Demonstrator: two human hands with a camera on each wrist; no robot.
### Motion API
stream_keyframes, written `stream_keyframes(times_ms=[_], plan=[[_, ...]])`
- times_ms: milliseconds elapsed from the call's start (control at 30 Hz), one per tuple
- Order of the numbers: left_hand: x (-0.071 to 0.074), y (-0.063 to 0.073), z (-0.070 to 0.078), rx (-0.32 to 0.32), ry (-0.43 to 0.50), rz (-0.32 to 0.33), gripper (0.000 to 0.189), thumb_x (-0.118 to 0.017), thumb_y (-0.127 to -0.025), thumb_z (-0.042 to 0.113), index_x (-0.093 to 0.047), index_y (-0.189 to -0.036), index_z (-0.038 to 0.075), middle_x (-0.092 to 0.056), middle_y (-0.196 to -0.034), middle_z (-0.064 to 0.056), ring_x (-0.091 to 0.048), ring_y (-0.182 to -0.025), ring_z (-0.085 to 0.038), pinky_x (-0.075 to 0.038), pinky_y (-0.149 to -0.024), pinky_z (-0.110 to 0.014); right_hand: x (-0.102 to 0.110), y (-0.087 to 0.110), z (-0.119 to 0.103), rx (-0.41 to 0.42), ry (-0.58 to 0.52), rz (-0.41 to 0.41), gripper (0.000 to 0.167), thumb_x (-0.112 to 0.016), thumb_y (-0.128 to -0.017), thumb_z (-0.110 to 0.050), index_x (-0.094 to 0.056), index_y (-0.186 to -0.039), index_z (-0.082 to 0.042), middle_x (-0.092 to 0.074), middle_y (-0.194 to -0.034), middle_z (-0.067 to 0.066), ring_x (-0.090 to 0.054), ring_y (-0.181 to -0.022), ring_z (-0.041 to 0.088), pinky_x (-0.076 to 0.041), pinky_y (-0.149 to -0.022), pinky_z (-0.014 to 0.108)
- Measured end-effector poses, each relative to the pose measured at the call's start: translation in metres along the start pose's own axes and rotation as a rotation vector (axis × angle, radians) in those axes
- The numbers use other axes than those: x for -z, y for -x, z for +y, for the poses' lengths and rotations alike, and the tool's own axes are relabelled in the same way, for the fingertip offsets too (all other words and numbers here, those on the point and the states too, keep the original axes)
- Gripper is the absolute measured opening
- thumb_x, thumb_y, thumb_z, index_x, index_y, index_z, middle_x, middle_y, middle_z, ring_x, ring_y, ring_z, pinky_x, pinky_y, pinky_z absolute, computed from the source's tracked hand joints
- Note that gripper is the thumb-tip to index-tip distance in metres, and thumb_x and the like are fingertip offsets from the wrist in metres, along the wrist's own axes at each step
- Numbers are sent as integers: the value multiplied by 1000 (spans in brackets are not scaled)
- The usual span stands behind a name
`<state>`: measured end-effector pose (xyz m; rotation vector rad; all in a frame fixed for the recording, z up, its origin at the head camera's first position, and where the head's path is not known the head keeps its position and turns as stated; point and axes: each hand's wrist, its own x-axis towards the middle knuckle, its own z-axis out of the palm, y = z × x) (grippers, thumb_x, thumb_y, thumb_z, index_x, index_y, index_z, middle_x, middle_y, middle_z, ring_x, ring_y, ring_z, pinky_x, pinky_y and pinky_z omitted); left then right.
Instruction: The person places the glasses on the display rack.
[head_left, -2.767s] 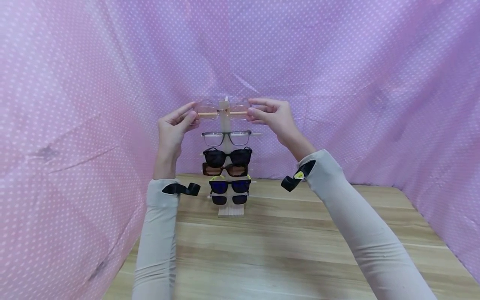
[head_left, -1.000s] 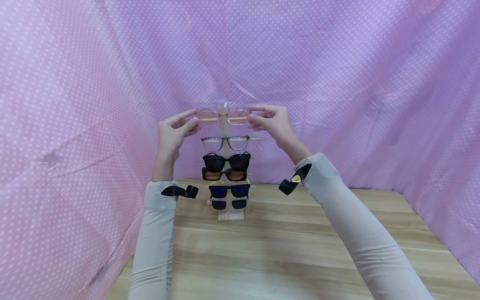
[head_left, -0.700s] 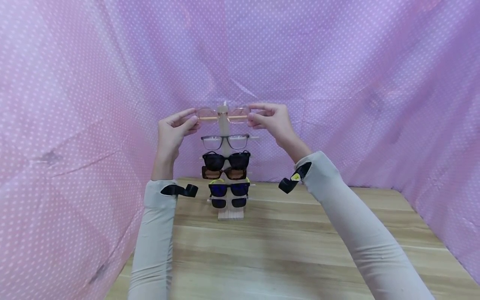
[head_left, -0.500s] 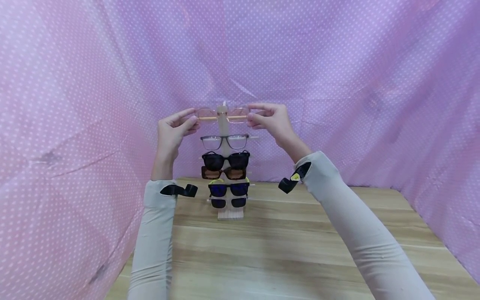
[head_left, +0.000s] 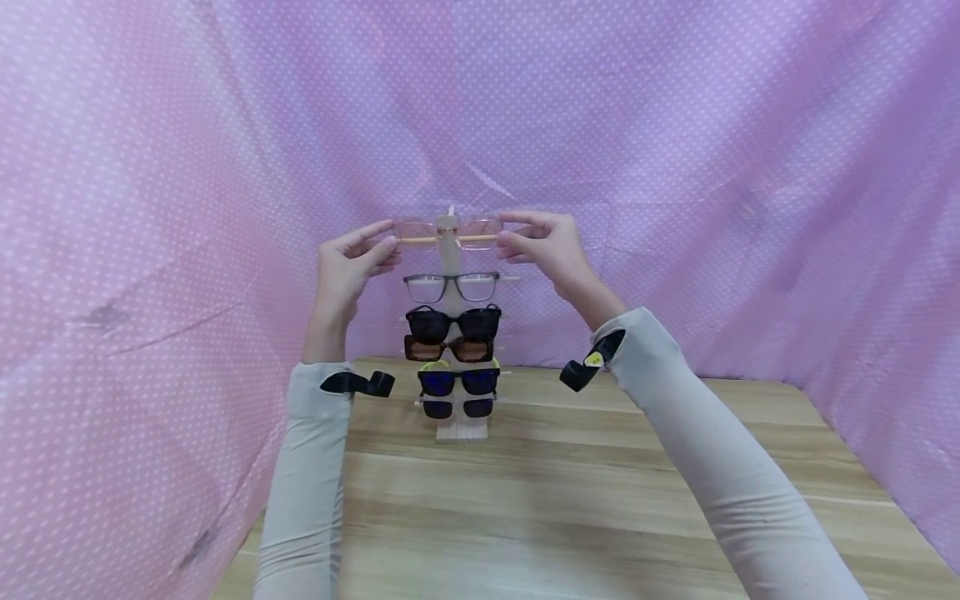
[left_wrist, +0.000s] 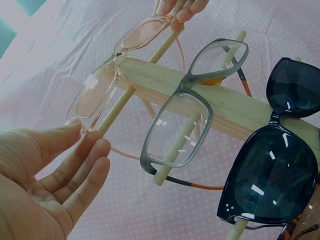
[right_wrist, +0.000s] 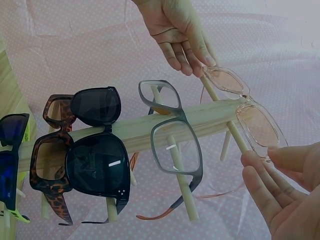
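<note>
Clear pink-framed glasses [head_left: 480, 227] span the top pegs of a wooden display stand [head_left: 462, 429], their bridge at the post's upper end. My left hand [head_left: 347, 265] pinches their left outer edge between thumb and fingers. At the opposite edge, my right hand [head_left: 553, 250] pinches the frame the same way. Both wrist views show thumb and forefinger at the frame corners, beside the peg ends. Directly below hang grey-framed glasses [left_wrist: 180, 127], touched by neither hand. The pink temples run back behind the pegs and are partly hidden.
Lower on the stand hang black sunglasses [head_left: 453, 323], tortoiseshell sunglasses [right_wrist: 48, 155], dark blue-lensed sunglasses with yellow-green temples [head_left: 459, 381] and small dark-lensed ones [head_left: 458, 408]. Wooden table [head_left: 600, 483] underneath; pink dotted cloth [head_left: 675, 150] behind and at the sides.
Both hands keep their pinch on the pink glasses throughout. Since the oldest frame the glasses have shifted slightly against the post, nearer its top. The whole head view has drifted a little.
</note>
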<state>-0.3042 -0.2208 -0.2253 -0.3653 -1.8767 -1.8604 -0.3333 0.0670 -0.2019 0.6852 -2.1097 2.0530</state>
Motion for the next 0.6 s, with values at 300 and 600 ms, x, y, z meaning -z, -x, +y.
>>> stream_keyframes(times_ms=[300,600], plan=[[0,-1,3,28,-5,14,40,-77,-92,13,-68,-128,-3,-76,-79,7,-73,-69,-7,-64,-70,-20,5,1,-2,10,43,-36,39,-71,-94,-1,-65,-132,2,-79,-99,14,-76,-75,12,-64,-86,41],[2,-1,7,39,-17,128,40,-81,-89,21,-72,-123,2,-69,-78,6,-66,-66,-6,-63,-66,-20,11,0,-6,14,106,-36,40,-75,-92,-6,-67,-131,-1,-79,-100,13,-76,-75,12,-66,-80,36]])
